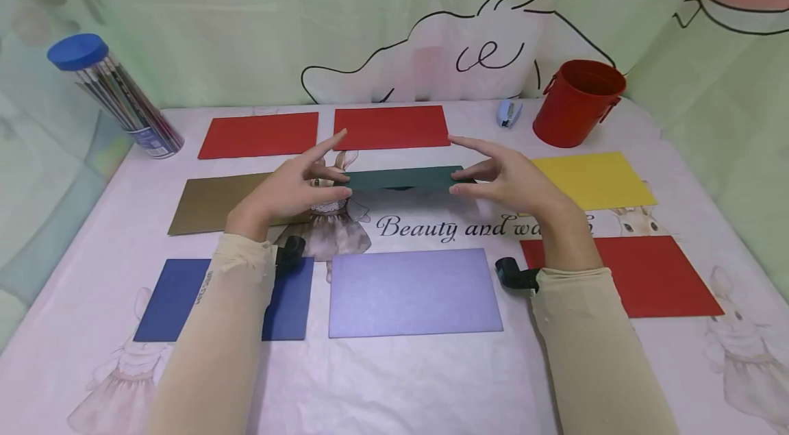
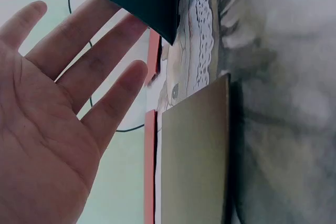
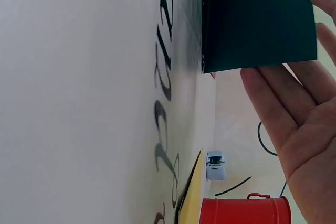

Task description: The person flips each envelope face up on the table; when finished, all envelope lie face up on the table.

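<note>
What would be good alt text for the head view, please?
A person's hands hold a dark green card between them over a table. Seven coloured cards lie around it, with a red bucket back right and a blue-lidded tub of pencils back left.

The left sleeve (image 1: 212, 353) covers the middle of the blue card (image 1: 288, 315), and the left grip (image 1: 283, 188) hides part of the olive-gold card (image 1: 212, 205). The right grip (image 1: 514, 181) blocks the left end of the yellow card (image 1: 598, 181); the right sleeve (image 1: 598, 353) covers part of the near red card (image 1: 666, 277). Printed lettering (image 1: 425, 228) disappears behind the right wrist (image 1: 566, 240). Both wrist views cut off the green card (image 1: 403, 178) at the top edge, and the right one crops the red bucket (image 1: 570, 109) below. The label (image 1: 152, 142) on the pencil jar (image 1: 126, 92) is too small to read.
</note>
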The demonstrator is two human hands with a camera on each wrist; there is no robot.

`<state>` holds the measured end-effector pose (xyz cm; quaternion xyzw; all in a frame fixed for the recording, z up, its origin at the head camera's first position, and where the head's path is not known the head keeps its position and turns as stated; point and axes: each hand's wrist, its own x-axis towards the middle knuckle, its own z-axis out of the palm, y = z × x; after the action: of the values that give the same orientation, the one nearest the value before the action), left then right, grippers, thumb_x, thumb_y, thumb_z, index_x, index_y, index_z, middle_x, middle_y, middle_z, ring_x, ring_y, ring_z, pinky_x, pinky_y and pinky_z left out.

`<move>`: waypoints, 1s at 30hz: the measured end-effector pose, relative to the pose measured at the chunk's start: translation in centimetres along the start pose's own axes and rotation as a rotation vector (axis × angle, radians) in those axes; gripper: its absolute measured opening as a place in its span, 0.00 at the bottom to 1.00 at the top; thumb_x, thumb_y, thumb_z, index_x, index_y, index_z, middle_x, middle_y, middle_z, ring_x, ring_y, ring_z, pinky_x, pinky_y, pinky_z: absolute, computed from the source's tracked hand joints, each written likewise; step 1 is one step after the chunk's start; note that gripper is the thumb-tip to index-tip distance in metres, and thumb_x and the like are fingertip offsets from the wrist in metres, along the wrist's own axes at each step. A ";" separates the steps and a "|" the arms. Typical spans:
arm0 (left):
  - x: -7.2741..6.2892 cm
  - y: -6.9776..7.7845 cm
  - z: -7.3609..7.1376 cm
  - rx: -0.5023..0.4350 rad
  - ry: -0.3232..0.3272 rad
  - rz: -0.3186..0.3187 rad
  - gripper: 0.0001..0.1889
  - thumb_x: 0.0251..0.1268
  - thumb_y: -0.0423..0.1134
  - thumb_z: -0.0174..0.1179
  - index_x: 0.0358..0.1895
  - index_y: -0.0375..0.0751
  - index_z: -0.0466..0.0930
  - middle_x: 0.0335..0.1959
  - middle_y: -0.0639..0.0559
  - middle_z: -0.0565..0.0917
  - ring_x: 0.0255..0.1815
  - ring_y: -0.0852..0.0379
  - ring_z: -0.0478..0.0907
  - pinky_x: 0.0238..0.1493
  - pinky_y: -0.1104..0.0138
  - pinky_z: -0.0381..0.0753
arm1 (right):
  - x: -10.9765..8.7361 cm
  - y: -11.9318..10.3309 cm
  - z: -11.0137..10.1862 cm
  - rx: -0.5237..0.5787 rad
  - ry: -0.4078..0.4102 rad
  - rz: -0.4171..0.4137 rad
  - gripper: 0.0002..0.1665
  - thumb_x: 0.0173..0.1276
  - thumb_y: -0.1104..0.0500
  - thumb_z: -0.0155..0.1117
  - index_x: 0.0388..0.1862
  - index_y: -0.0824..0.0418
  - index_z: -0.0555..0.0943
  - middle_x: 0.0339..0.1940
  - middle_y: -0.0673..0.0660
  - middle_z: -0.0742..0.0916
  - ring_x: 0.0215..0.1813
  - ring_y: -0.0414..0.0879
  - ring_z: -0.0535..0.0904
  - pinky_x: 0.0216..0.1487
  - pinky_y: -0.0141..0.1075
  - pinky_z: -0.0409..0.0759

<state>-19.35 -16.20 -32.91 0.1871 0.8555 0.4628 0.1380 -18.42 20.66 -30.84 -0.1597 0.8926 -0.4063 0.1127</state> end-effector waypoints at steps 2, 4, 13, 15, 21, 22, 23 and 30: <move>0.0 0.0 -0.1 -0.009 0.011 0.000 0.45 0.62 0.53 0.70 0.73 0.91 0.50 0.52 0.55 0.84 0.61 0.55 0.75 0.56 0.51 0.79 | 0.0 -0.1 0.0 -0.001 0.016 0.000 0.47 0.66 0.54 0.74 0.80 0.40 0.62 0.53 0.58 0.88 0.64 0.59 0.77 0.64 0.63 0.69; 0.0 0.1 -0.1 -0.007 0.024 -0.002 0.44 0.62 0.54 0.70 0.73 0.92 0.50 0.51 0.55 0.84 0.61 0.54 0.75 0.56 0.50 0.78 | -0.1 -0.2 0.0 -0.001 0.029 0.004 0.46 0.67 0.53 0.73 0.80 0.40 0.62 0.52 0.58 0.88 0.62 0.58 0.79 0.65 0.63 0.68; 0.0 0.3 -0.3 -0.017 0.061 0.008 0.42 0.63 0.57 0.68 0.74 0.89 0.52 0.50 0.51 0.84 0.57 0.52 0.78 0.55 0.48 0.78 | -0.1 -0.2 0.1 0.023 0.077 -0.041 0.43 0.70 0.54 0.70 0.79 0.39 0.63 0.52 0.58 0.88 0.58 0.55 0.83 0.65 0.61 0.69; 0.0 0.3 -0.3 -0.017 0.070 0.019 0.42 0.64 0.57 0.67 0.74 0.89 0.51 0.49 0.50 0.84 0.56 0.52 0.78 0.55 0.48 0.78 | 0.0 -0.2 0.1 0.029 0.091 -0.051 0.42 0.71 0.54 0.69 0.79 0.40 0.64 0.51 0.58 0.88 0.57 0.55 0.83 0.64 0.60 0.71; 0.0 0.5 -0.2 0.019 0.145 0.066 0.41 0.66 0.60 0.63 0.74 0.91 0.46 0.41 0.44 0.85 0.49 0.52 0.81 0.52 0.49 0.78 | -0.1 -0.4 0.2 0.024 0.155 -0.053 0.38 0.72 0.51 0.67 0.78 0.36 0.65 0.52 0.59 0.87 0.57 0.53 0.82 0.60 0.57 0.76; 0.0 0.6 -0.1 0.027 0.160 0.073 0.41 0.66 0.60 0.63 0.74 0.91 0.46 0.40 0.44 0.85 0.49 0.52 0.81 0.52 0.49 0.78 | 0.0 -0.5 0.2 0.022 0.164 -0.055 0.38 0.72 0.50 0.67 0.78 0.36 0.65 0.53 0.59 0.87 0.58 0.53 0.81 0.60 0.57 0.76; 0.1 0.6 -0.1 0.037 0.175 0.078 0.42 0.67 0.59 0.64 0.75 0.90 0.46 0.40 0.44 0.85 0.49 0.53 0.81 0.53 0.49 0.78 | 0.0 -0.5 0.2 0.021 0.172 -0.060 0.38 0.72 0.50 0.66 0.78 0.36 0.65 0.53 0.59 0.87 0.57 0.53 0.81 0.60 0.57 0.76; 0.1 0.7 0.0 0.101 0.241 0.088 0.46 0.66 0.46 0.69 0.76 0.87 0.49 0.39 0.49 0.81 0.52 0.52 0.79 0.54 0.48 0.80 | 0.3 -0.6 0.5 -0.056 0.238 -0.110 0.39 0.72 0.59 0.66 0.78 0.38 0.65 0.54 0.60 0.85 0.53 0.54 0.81 0.55 0.51 0.80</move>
<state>-19.27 -15.84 -32.31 0.1744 0.8791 0.4437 0.0043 -18.39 19.87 -30.72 -0.1620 0.9005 -0.4030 -0.0212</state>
